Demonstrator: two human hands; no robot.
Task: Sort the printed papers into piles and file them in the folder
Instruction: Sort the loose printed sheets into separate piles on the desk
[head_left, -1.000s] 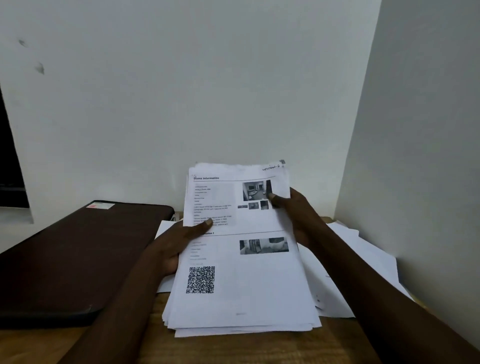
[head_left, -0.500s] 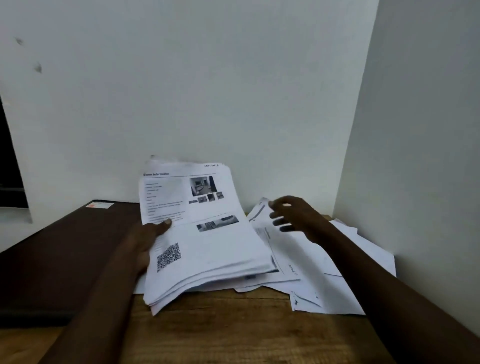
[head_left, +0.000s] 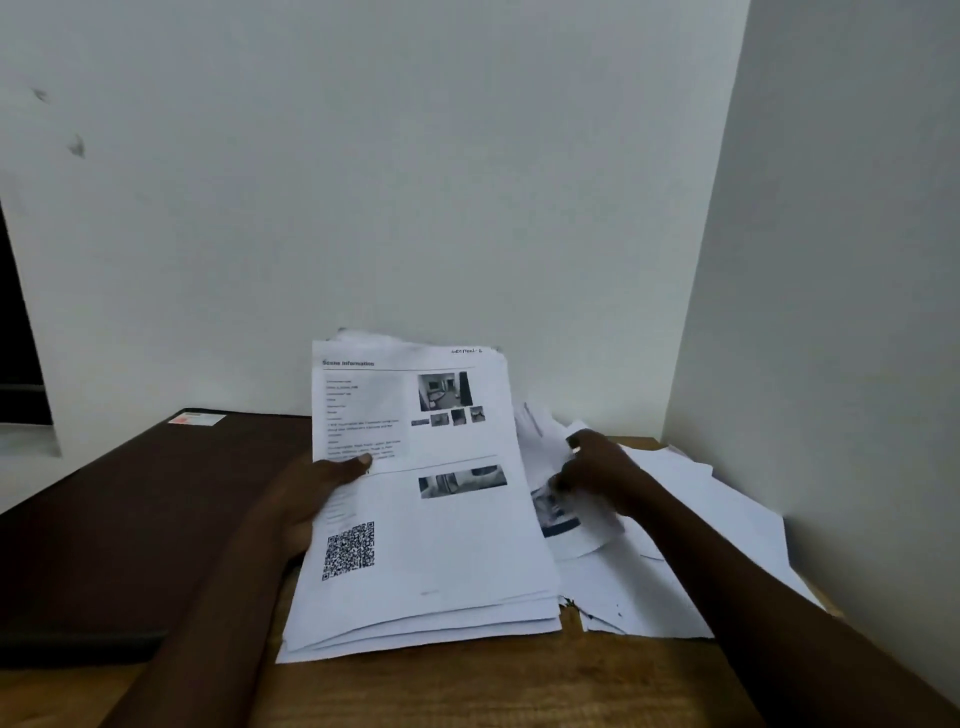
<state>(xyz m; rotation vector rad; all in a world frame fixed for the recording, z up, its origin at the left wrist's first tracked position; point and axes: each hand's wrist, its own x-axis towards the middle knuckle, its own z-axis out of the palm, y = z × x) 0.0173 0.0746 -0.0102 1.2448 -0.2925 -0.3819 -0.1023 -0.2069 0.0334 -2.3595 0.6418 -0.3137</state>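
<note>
Shifted rightward since prior frame: thick stack of white printed papers (head_left: 431, 519), tilted over wooden surface (head_left: 467, 686) | left hand (head_left: 306, 493) grip clenched on stack edge | right hand (head_left: 597, 473) grip on loose sheet (head_left: 566, 514), closure indeterminate | dark brown folder (head_left: 130, 519) left, shut | risk: one-handed hold, fanned lower sheets may slide out.

Left hand (head_left: 306, 499) clamped, right hand (head_left: 602, 473) curled, blurred.

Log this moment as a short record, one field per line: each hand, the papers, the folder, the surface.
left hand: grips the stack of printed papers at its left edge, thumb on top sheet
top sheet: headed "Scene Information", photos, QR code
right hand: on the loose sheets right of the stack, fingers curled on one
folder: dark, closed, flat at left
surface: wooden table
</note>
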